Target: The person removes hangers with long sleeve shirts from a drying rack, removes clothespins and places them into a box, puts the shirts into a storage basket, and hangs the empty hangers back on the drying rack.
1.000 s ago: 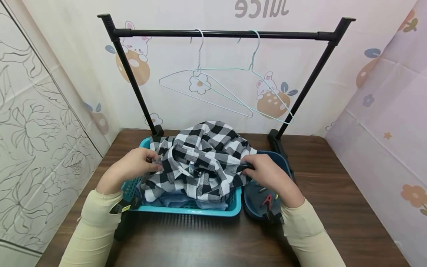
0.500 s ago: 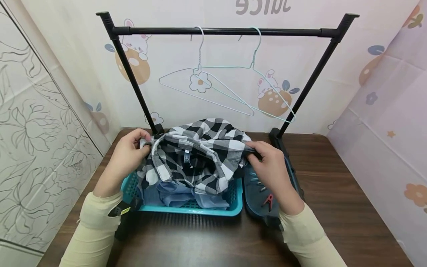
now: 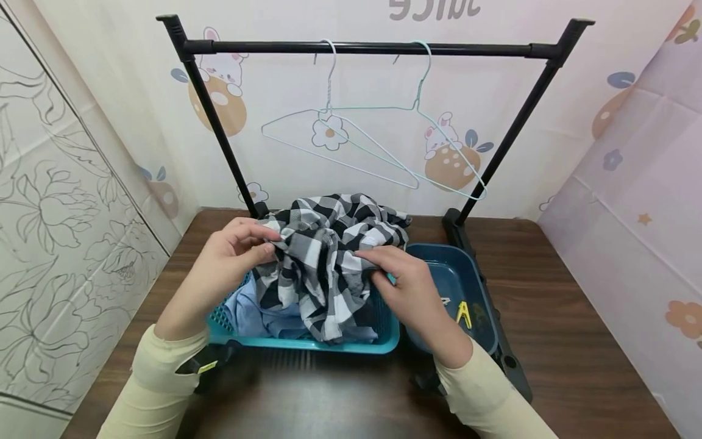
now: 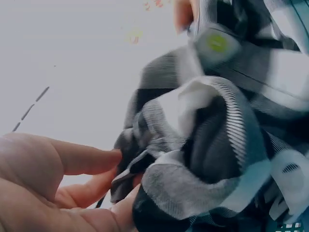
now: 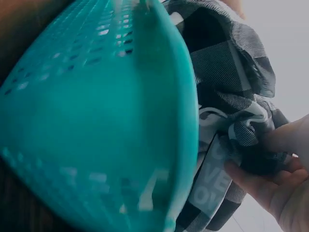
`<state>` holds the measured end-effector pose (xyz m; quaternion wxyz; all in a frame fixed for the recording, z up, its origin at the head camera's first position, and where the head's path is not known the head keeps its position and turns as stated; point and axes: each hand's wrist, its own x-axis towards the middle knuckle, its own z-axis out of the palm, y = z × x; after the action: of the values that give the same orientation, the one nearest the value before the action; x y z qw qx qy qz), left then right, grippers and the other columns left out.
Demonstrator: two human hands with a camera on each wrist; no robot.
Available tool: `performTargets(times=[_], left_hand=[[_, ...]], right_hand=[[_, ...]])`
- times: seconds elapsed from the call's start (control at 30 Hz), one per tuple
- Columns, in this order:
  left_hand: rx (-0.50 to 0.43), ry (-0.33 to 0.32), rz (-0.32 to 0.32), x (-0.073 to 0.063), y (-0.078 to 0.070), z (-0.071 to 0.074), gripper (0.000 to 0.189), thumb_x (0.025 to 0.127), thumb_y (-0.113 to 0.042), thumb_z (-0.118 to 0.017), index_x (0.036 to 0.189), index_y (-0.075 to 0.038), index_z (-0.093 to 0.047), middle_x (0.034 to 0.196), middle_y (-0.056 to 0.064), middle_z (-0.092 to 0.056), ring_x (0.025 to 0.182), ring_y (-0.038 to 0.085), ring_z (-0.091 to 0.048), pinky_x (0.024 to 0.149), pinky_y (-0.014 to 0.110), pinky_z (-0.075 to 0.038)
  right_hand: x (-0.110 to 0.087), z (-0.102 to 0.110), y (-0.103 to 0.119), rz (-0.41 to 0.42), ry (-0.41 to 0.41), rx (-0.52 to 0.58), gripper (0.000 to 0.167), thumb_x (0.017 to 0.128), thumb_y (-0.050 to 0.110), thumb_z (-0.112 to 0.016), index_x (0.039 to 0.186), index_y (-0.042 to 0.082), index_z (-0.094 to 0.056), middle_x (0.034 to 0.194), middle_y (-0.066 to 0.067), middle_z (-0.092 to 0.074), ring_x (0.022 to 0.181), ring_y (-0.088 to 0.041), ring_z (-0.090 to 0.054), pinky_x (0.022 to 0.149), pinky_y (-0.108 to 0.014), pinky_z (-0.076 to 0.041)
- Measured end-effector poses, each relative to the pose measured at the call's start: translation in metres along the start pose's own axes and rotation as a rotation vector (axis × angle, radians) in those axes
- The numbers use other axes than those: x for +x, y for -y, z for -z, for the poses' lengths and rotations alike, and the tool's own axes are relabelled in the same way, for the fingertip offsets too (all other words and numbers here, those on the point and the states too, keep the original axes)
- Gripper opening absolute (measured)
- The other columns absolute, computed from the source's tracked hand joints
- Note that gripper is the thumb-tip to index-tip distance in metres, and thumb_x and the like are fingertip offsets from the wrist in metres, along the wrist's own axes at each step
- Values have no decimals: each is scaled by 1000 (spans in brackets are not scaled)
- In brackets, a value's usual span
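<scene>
A black, white and grey checked shirt [image 3: 323,256] lies bunched over a turquoise basket [image 3: 307,346], with light blue cloth [image 3: 269,317] beneath it. My left hand [image 3: 233,259] pinches the shirt at its upper left side between thumb and fingers. The right hand [image 3: 408,292] pinches it on the right side, nearer the basket's right rim. In the left wrist view, the left thumb and fingers hold a fold of the shirt [image 4: 193,188]. White letters show on the shirt [image 5: 241,145] beside my right fingers in the right wrist view.
Behind the basket stands a black rack [image 3: 263,47], with a white hanger [image 3: 329,79] and a mint green hanger [image 3: 425,73] on its bar. A dark blue tray [image 3: 471,274] holding a yellow clip [image 3: 463,314] sits right of the basket, on the wooden table [image 3: 570,317].
Both hands have come closer together, gathering the shirt between them. The left hand first rose, then moved right. More of the blue tray and its yellow clip now shows.
</scene>
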<state>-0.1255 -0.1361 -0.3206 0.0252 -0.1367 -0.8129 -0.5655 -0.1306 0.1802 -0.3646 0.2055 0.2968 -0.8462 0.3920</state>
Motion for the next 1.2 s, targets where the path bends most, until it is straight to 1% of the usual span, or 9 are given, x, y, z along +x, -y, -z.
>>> performTargets(times=[0.13, 0.3, 0.47, 0.6, 0.73, 0.83, 0.93, 1.1, 1.2], left_hand=[[124, 69, -47, 1, -6, -10, 25, 99, -11, -68, 123, -7, -72, 129, 8, -51, 114, 22, -59, 90, 19, -55], [209, 118, -86, 6, -13, -19, 29, 95, -10, -74, 123, -3, -72, 128, 9, -52, 111, 22, -65, 90, 25, -57], [370, 163, -106, 7, -16, -22, 32, 92, -16, -79, 121, -8, -69, 118, 6, -60, 101, 19, -68, 87, 34, -60], [474, 318, -51, 11, -11, -20, 19, 96, -14, -72, 114, -12, -64, 107, 2, -68, 92, 15, -68, 79, 35, -59], [519, 466, -7, 20, 0, -14, 14, 99, -5, -61, 111, -11, -64, 103, 4, -70, 86, 15, -67, 74, 34, -57], [541, 562, 16, 28, 10, -8, 18, 99, -3, -56, 112, -11, -65, 102, 5, -69, 83, 16, -62, 73, 35, -54], [585, 687, 43, 35, 21, -5, 21, 99, -4, -53, 112, -12, -66, 107, 3, -68, 88, 15, -60, 79, 35, -52], [625, 917, 159, 51, 38, 0, 29, 100, -7, -49, 121, -11, -69, 120, 3, -67, 104, 16, -60, 94, 40, -51], [627, 1018, 226, 60, 47, 3, 34, 101, -5, -49, 128, -10, -69, 131, 5, -66, 121, 20, -59, 105, 45, -48]], right_hand=[[13, -7, 8, 32, 73, -10, 38, 95, -4, -63, 124, 18, -74, 122, 2, -71, 101, -10, -64, 74, -31, -52], [32, -15, 20, 12, 200, -45, 32, 97, 1, -60, 123, 16, -70, 121, 2, -69, 87, -11, -57, 71, -29, -50], [51, -24, 27, -48, 404, -78, 25, 98, 7, -57, 121, 17, -55, 98, 1, -66, 69, -12, -55, 61, -28, -47], [64, -31, 25, -24, 668, -117, 15, 100, 18, -64, 107, 21, -51, 86, 3, -59, 67, -13, -53, 62, -29, -45], [75, -38, 19, 22, 870, -145, 13, 98, 29, -72, 96, 23, -62, 92, 9, -61, 79, -11, -56, 74, -29, -48], [79, -46, 15, 35, 994, -154, 10, 96, 30, -75, 101, 21, -72, 100, 10, -65, 87, -9, -59, 80, -28, -50], [83, -56, 13, 37, 1119, -185, 22, 95, 29, -76, 114, 20, -77, 115, 8, -68, 99, -8, -62, 89, -28, -52], [89, -64, 12, -115, 1280, -253, 33, 95, 32, -75, 127, 24, -73, 131, 9, -68, 120, -10, -62, 101, -32, -50], [93, -68, 7, -201, 1343, -280, 34, 97, 32, -73, 130, 26, -72, 133, 11, -68, 126, -12, -60, 105, -34, -49]])
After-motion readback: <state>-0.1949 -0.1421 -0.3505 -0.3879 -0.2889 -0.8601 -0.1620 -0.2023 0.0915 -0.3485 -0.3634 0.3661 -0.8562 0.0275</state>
